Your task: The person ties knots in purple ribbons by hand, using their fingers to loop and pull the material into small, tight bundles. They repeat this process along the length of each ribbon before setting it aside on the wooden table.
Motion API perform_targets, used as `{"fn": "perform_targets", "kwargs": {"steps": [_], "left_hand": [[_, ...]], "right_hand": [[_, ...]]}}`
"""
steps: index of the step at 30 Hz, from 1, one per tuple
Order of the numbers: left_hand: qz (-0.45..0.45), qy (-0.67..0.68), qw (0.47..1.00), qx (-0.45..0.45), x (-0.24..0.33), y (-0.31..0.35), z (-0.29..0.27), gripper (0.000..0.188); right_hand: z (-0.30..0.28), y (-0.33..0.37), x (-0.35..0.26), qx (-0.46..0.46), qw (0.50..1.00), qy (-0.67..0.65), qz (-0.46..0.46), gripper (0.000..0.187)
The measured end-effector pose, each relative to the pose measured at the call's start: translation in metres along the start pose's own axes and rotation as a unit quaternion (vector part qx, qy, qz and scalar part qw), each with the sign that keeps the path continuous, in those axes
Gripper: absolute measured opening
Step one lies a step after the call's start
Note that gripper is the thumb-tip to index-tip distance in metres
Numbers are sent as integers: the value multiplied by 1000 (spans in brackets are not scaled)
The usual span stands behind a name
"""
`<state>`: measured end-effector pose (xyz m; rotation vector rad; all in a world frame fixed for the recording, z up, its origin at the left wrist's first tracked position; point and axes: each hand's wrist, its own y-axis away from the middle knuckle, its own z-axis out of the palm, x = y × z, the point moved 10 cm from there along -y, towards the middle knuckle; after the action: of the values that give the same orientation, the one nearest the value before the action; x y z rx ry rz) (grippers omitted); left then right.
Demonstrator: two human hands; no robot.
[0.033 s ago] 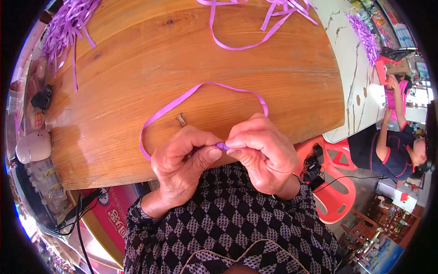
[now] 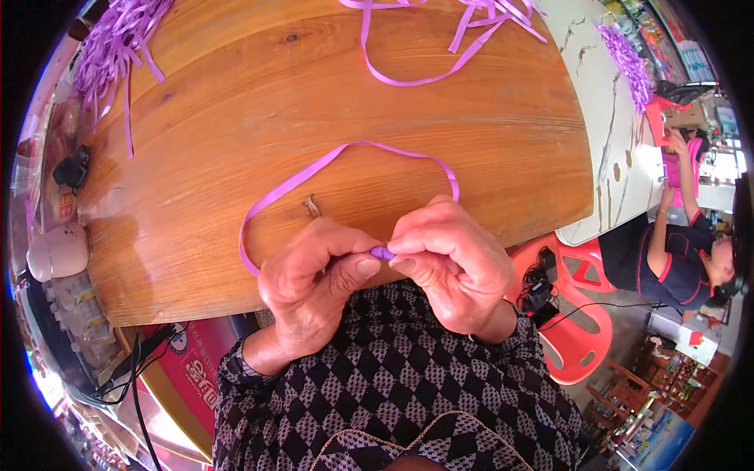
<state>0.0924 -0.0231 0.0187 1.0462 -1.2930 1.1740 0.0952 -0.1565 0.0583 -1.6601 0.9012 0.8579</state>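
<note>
A purple ribbon forms a loop on the wooden table, and its two sides run in to my hands. Between my fingertips shows a short twisted or knotted bit of it; the exact shape is too small to tell. My left hand pinches this bit from the left with thumb and forefinger. From the right, my right hand pinches it in the same way, fingertips almost meeting those of the left. Both hands are held at the table's near edge, just in front of my patterned top. The ribbon's ends are hidden in my fingers.
On the wooden table lie a bunch of purple ribbons at far left and loose ribbon strips at the far side. A white marbled table adjoins on the right, with red chairs and another person beyond.
The pinched bit of ribbon shows slightly more between my fingertips, and my left hand has shifted a hair to the left. Everything else looks the same.
</note>
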Motion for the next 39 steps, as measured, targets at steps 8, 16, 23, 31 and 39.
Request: {"fn": "perform_targets", "kwargs": {"steps": [8,16,23,31,39], "left_hand": [[247,-239,939,-2,46,7,11,23],[300,-281,909,-71,51,9,24,29],[266,-283,919,-75,45,1,30,26],[31,-12,998,-49,8,-10,6,21],[85,-72,992,-55,20,-6,5,16]], "right_hand": [[6,1,-2,-32,999,3,-26,14],[8,5,-7,-44,995,-12,-86,11],[9,8,0,-26,996,5,-85,11],[-4,7,-2,48,995,7,-86,17],[-1,4,-5,3,998,27,-62,17]]}}
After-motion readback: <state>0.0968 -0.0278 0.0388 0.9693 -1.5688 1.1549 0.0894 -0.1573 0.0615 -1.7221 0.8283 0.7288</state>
